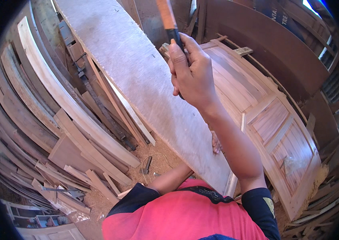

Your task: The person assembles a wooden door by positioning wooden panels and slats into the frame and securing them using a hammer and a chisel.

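My right hand (pixel 193 74) is raised over the board, its fingers wrapped round the black grip of a tool with an orange shaft (pixel 166 15). The tool's far end is cut off by the top edge, so its kind cannot be told. A long, pale plywood board (pixel 121 60) slants from the upper left down to my chest. My left forearm (pixel 171 180) passes beneath this board. At its right edge, the fingers of my left hand (pixel 216 143) come up and hold the edge, partly hidden by my right forearm.
To the right lies a panelled wooden door (pixel 257 108), with a clear plastic bag (pixel 291 164) on it. Long planks (pixel 45 84) are stacked at the left. A metal bar clamp (pixel 101 104) lies between them and the board. Sawdust and a small dark tool (pixel 147 165) are on the floor.
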`<state>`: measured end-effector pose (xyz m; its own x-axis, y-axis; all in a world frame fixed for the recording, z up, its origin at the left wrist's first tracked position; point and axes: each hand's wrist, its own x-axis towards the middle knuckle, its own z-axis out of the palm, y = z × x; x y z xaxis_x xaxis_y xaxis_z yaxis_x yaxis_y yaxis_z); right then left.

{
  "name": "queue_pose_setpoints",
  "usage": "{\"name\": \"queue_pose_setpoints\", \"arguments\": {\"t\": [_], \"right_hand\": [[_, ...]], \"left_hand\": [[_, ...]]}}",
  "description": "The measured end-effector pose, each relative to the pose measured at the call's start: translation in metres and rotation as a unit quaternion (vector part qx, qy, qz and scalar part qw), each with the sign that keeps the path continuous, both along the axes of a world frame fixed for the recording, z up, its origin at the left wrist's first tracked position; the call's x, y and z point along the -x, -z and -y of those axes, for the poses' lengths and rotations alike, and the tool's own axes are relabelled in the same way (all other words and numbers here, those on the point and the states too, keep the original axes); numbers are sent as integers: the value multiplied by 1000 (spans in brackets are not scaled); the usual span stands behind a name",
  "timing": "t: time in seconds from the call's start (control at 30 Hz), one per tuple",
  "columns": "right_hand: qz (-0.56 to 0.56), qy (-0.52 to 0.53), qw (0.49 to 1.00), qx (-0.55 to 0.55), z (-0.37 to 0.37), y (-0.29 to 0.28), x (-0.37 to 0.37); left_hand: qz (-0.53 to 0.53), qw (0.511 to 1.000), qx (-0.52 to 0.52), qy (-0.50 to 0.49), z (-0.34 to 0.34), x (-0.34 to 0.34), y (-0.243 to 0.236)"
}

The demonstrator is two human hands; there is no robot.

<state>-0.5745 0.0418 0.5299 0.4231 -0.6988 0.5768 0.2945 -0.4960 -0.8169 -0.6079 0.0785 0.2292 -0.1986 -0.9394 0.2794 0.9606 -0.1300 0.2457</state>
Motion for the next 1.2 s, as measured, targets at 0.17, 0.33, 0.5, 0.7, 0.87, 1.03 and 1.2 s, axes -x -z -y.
{"name": "queue_pose_setpoints", "arguments": {"t": [0.17, 0.33, 0.5, 0.7, 0.87, 1.03, 1.2], "right_hand": [[-47, -13, 995, 91, 10, 2, -3], [13, -69, 996, -57, -7, 1, 8], [26, 5, 995, -92, 2, 25, 86], [-57, 171, 981, -66, -10, 72, 233], [-108, 400, 907, -79, -100, 153, 378], [28, 500, 787, -359, -229, 215, 421], [132, 597, 671, -420, -330, 274, 472]], "left_hand": [[2, 1000, 4, -7, -3, -4, -4], [10, 1000, 12, -13, -9, -13, -8], [31, 999, 30, -13, 5, -11, -17], [43, 995, 87, -34, 40, -22, -60], [139, 972, 188, -1, 105, -35, -70], [189, 965, 181, -24, 92, 3, -121], [216, 958, 118, -147, 61, 116, -174]]}}
